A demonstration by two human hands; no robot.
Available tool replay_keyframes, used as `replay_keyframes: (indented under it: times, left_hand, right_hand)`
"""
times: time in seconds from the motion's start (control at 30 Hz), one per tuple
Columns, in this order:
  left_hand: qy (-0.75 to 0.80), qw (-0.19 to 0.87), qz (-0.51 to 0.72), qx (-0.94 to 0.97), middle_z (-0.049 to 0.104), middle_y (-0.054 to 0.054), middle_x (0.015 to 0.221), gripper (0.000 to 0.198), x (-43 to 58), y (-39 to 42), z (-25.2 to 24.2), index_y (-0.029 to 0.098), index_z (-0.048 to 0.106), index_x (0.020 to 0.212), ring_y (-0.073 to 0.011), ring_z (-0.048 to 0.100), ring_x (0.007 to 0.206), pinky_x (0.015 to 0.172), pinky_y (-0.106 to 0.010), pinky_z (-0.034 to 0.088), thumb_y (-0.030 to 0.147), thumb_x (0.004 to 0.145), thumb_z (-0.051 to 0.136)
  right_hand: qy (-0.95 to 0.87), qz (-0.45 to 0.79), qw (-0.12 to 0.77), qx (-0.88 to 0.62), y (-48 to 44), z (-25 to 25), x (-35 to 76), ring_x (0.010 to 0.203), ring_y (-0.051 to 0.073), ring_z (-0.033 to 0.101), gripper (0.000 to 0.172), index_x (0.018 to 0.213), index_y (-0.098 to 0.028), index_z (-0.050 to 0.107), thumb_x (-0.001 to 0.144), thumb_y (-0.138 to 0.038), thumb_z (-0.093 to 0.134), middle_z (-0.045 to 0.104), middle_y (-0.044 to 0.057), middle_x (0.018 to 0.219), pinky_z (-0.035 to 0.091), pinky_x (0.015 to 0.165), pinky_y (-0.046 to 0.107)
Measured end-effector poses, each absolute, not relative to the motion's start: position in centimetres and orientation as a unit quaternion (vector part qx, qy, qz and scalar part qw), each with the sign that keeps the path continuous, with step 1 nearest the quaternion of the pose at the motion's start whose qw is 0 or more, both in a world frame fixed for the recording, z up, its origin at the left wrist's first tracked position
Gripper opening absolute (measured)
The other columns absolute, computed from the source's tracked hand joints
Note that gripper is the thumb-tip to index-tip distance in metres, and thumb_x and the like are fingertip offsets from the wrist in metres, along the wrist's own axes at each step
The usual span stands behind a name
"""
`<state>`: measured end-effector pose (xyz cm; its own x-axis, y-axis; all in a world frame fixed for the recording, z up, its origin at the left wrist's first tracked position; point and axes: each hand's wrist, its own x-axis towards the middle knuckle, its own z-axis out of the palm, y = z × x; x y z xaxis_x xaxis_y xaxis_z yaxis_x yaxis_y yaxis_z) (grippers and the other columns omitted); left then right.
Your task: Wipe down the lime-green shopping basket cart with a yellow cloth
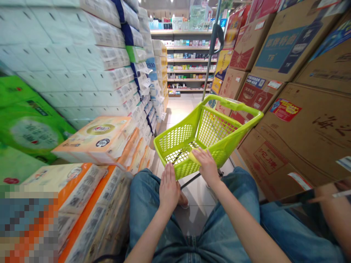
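Note:
A lime-green plastic shopping cart [189, 170] with perforated basket walls stands just ahead of my knees. My left hand [169, 188] lies against the near left corner of its rim, fingers straight and side by side, holding nothing. Under the fingers of my right hand [208, 166] is a yellow cloth [193, 156], pressed on the near rim of the basket. Much of the cloth is covered by that hand, so whether it is a cloth or a thin sponge is hard to make out. The cart's green handle [233, 104] is on the far right side.
Tall stacks of white tissue packs [68, 65] rise on my left, with orange-and-white packs [93, 137] lower down. Cardboard cartons [301, 124] are piled on the right. A grey pole [210, 65] stands behind the cart. Stocked shelves [189, 60] line the back. Another person's arm [334, 212] is at lower right.

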<state>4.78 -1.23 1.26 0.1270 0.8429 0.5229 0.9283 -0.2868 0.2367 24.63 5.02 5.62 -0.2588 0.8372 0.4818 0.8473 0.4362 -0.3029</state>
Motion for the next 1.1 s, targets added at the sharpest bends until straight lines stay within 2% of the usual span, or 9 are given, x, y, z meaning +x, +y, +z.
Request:
replay_keyframes:
  times: [0.1, 0.2, 0.43, 0.6, 0.7, 0.8, 0.9, 1.03, 1.1]
  left_hand:
    - [-0.598, 0.071, -0.288, -0.744, 0.032, -0.021, 0.158, 0.087, 5.0, -1.2, 1.3, 0.008, 0.004, 0.157, -0.0307, 0.027, 0.149, 0.117, -0.048, 0.036, 0.006, 0.083, 0.05]
    - [-0.604, 0.069, -0.294, -0.738, 0.031, -0.022, 0.158, 0.088, 5.3, -1.3, 1.2, 0.007, 0.002, 0.157, -0.0313, 0.027, 0.149, 0.117, -0.048, 0.036, 0.007, 0.083, 0.05]
    - [-0.587, 0.067, -0.307, -0.746, 0.037, -0.023, 0.155, 0.081, 4.9, -1.3, 0.8, 0.009, 0.009, 0.156, -0.0318, 0.029, 0.148, 0.115, -0.052, 0.038, 0.007, 0.085, 0.047]
    - [-0.59, 0.068, -0.297, -0.748, 0.036, -0.023, 0.156, 0.082, 4.9, -1.3, 1.3, 0.009, 0.006, 0.157, -0.0314, 0.03, 0.148, 0.115, -0.051, 0.038, 0.008, 0.086, 0.048]
    - [-0.594, 0.071, -0.298, -0.744, 0.035, -0.023, 0.157, 0.086, 5.1, -1.3, 1.5, 0.009, 0.002, 0.157, -0.0317, 0.03, 0.148, 0.115, -0.051, 0.038, 0.009, 0.085, 0.049]
    - [-0.598, 0.074, -0.298, -0.741, 0.034, -0.023, 0.157, 0.086, 5.3, -1.3, 1.4, 0.008, 0.001, 0.157, -0.0324, 0.03, 0.148, 0.115, -0.05, 0.038, 0.009, 0.085, 0.049]
    - [-0.601, 0.072, -0.294, -0.739, 0.033, -0.023, 0.157, 0.084, 5.3, -1.3, 1.2, 0.008, 0.003, 0.157, -0.0314, 0.029, 0.148, 0.115, -0.049, 0.038, 0.008, 0.085, 0.047]
    - [-0.594, 0.074, -0.293, -0.745, 0.038, -0.024, 0.154, 0.08, 4.9, -1.3, 0.9, 0.006, 0.012, 0.155, -0.0311, 0.029, 0.148, 0.116, -0.05, 0.037, 0.006, 0.083, 0.047]
    - [-0.588, 0.075, -0.295, -0.75, 0.039, -0.023, 0.154, 0.078, 4.8, -1.3, 0.9, 0.006, 0.015, 0.155, -0.0315, 0.029, 0.148, 0.116, -0.051, 0.037, 0.006, 0.083, 0.047]
  right_hand:
    - [-0.741, -0.028, 0.324, -0.588, 6.2, 5.9, 27.1, 0.143, 0.022, 0.04, 0.077, 0.139, -0.022, 0.054, 0.069, 0.006, 0.038, 0.056, 0.001, 0.145, 0.023, 0.122, 0.05]
    - [-0.727, -0.025, 0.331, -0.601, 5.6, 5.5, 25.0, 0.143, 0.024, 0.039, 0.074, 0.137, -0.017, 0.056, 0.069, 0.006, 0.039, 0.057, 0.004, 0.144, 0.025, 0.122, 0.049]
    - [-0.809, 0.016, 0.321, -0.493, 1.3, 4.4, 16.1, 0.144, 0.02, 0.038, 0.064, 0.14, -0.019, 0.054, 0.081, 0.002, 0.043, 0.055, 0.003, 0.147, 0.027, 0.122, 0.043]
    - [-0.809, 0.003, 0.285, -0.515, 3.1, 5.3, 21.6, 0.143, 0.02, 0.039, 0.076, 0.144, -0.025, 0.049, 0.076, 0.005, 0.04, 0.054, 0.0, 0.147, 0.02, 0.123, 0.049]
    - [-0.76, -0.028, 0.302, -0.574, 4.8, 5.8, 25.5, 0.143, 0.02, 0.039, 0.081, 0.144, -0.026, 0.049, 0.07, 0.006, 0.041, 0.054, 0.0, 0.147, 0.019, 0.123, 0.05]
    - [-0.734, -0.034, 0.313, -0.602, 5.1, 5.6, 25.5, 0.143, 0.023, 0.038, 0.079, 0.143, -0.022, 0.051, 0.069, 0.006, 0.041, 0.054, 0.003, 0.147, 0.022, 0.122, 0.051]
    - [-0.749, -0.016, 0.314, -0.583, 3.6, 5.0, 21.5, 0.145, 0.024, 0.035, 0.074, 0.142, -0.019, 0.051, 0.073, 0.005, 0.042, 0.054, 0.005, 0.147, 0.024, 0.122, 0.049]
    - [-0.804, 0.012, 0.311, -0.507, 1.5, 4.3, 16.5, 0.145, 0.02, 0.036, 0.063, 0.14, -0.02, 0.053, 0.082, 0.001, 0.045, 0.054, 0.003, 0.148, 0.025, 0.122, 0.043]
    - [-0.824, 0.013, 0.303, -0.479, 1.5, 4.3, 16.4, 0.144, 0.018, 0.038, 0.063, 0.141, -0.022, 0.053, 0.083, 0.001, 0.044, 0.055, 0.003, 0.147, 0.023, 0.123, 0.044]
